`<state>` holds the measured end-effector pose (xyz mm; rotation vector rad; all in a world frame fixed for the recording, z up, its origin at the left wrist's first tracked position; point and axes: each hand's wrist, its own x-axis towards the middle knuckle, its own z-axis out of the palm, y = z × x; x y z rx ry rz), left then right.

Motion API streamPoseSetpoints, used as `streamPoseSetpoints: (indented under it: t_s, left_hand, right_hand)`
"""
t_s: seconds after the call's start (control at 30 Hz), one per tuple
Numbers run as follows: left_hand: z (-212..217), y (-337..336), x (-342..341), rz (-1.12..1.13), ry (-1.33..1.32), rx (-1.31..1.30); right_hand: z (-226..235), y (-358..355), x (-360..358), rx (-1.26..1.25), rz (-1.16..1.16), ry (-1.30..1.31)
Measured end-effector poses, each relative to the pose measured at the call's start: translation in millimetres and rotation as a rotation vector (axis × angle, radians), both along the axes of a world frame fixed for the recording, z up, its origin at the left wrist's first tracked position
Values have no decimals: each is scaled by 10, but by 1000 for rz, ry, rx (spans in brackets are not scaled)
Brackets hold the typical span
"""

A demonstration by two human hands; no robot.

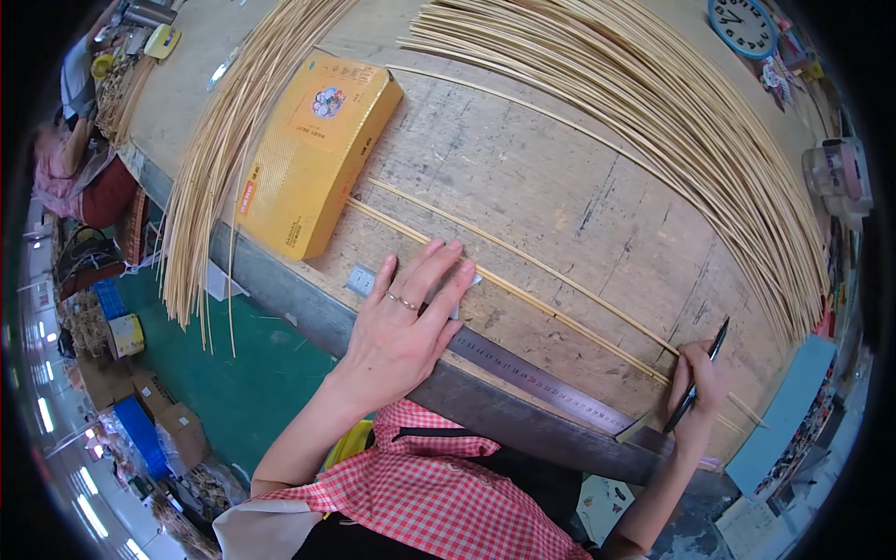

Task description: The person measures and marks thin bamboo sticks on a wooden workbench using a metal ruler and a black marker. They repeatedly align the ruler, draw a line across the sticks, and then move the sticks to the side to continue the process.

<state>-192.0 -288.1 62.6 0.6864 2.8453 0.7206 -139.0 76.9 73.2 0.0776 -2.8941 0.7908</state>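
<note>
My left hand [406, 322] lies flat near the table's front edge, fingers stretched, with a ring on one finger. Its fingertips press at a pair of thin, pale wooden sticks [523, 294], and its palm covers part of a metal ruler [532, 381]. Further right, my right hand [700, 381] is closed round a black pen [717, 341], tip upward, beside the right part of the sticks. Another single stick [560, 273] runs just beyond the pair. At their left, the sticks reach a yellow box [308, 154].
A large bundle of long sticks [644, 121] curves across the far right; another bundle [219, 177] hangs over the table edge at left. A round clock [743, 26] and a tape dispenser [838, 182] are at the right rim. Another person [89, 177] is at far left.
</note>
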Motion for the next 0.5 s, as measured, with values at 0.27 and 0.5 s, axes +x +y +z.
streamPoseSetpoints:
  t_s: [0.27, 0.5]
  left_hand:
    - [4, -9, -20, -30, 32, -60]
    - [-15, 31, 0, 8, -51, -57]
  right_hand:
    - [6, -55, 68, 12, 42, -12]
    - [61, -20, 67, -72, 63, -139]
